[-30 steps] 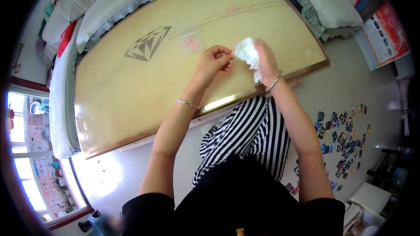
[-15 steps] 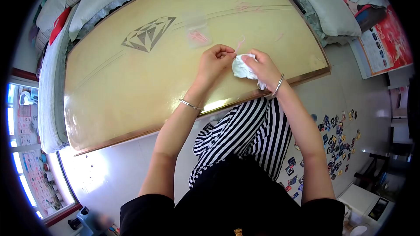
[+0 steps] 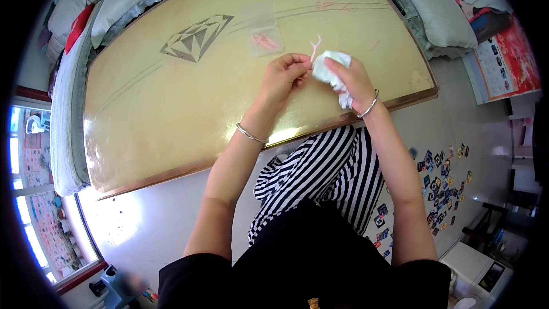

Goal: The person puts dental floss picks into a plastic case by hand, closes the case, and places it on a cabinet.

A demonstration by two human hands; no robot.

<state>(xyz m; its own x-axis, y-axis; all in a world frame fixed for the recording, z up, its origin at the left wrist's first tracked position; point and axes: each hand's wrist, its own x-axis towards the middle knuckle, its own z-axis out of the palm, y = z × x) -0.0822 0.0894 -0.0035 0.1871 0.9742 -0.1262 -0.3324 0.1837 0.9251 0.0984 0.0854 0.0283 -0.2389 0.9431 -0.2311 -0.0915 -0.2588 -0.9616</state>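
Observation:
A small pink forked stick (image 3: pixel 315 47) stands up from the pinched fingertips of my left hand (image 3: pixel 284 79), above the table's near side. Just to its right, my right hand (image 3: pixel 354 83) is closed on a crumpled white cloth (image 3: pixel 331 67), whose edge is beside the pink stick. A clear plastic bag (image 3: pixel 264 35) with several pink pieces inside lies beyond my left hand. Farther off on the yellow tabletop (image 3: pixel 171 114) are more pink pieces (image 3: pixel 334 4), and a single small one (image 3: pixel 373 45) lies to the right.
Pale sofas (image 3: pixel 143 6) border the table's far and left sides. Many small cards (image 3: pixel 443 186) are scattered on the floor at the right. A red and white box (image 3: pixel 497 60) stands at the upper right, and a white appliance (image 3: pixel 474 269) at the lower right.
The white cloth went from above the table down beside my left fingertips, then rose slightly. The pink stick now shows more clearly between my hands. The view has shifted a little.

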